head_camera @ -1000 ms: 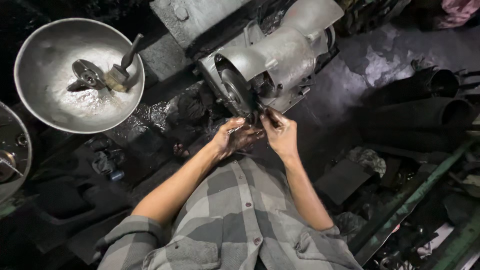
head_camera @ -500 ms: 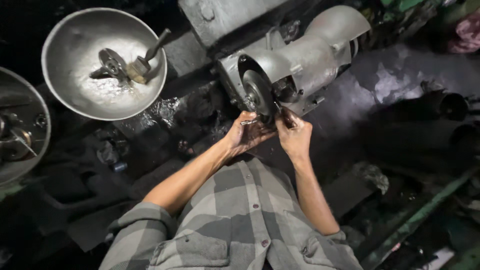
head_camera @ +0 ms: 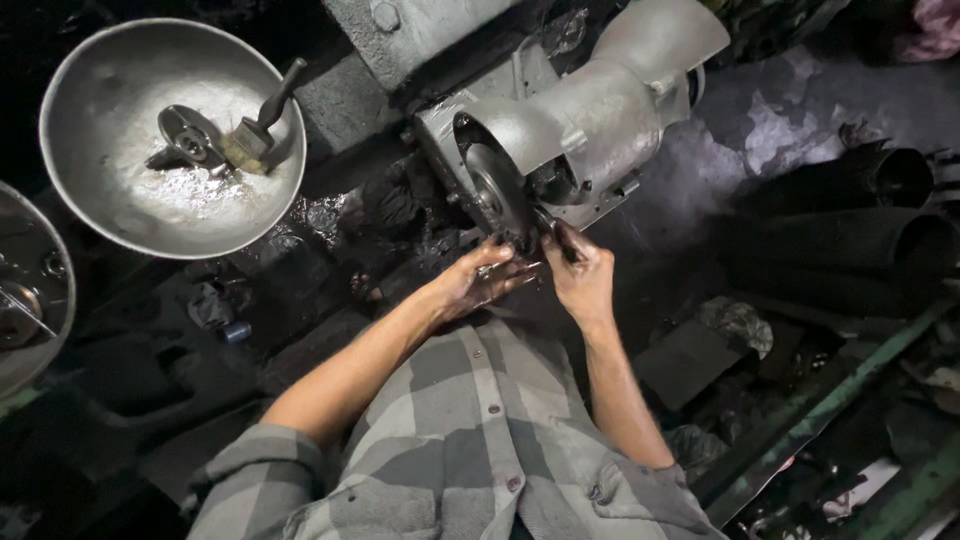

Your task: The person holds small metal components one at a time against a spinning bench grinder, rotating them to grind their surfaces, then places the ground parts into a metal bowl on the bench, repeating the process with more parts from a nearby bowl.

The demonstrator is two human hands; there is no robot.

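While both of my hands work at the lower edge of the round metal disc [head_camera: 497,192] on the grey gearbox housing [head_camera: 590,110], my left hand [head_camera: 478,283] rests open with greasy fingers [head_camera: 515,278] spread beneath it. My right hand [head_camera: 582,275] is curled around a small dark part just beside the disc; what it is I cannot tell. Off left, a metal basin [head_camera: 90,110] holds a brush [head_camera: 262,122].

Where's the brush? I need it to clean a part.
In the head view, the brush lies upper left in the round metal basin, beside a small disc-shaped part.
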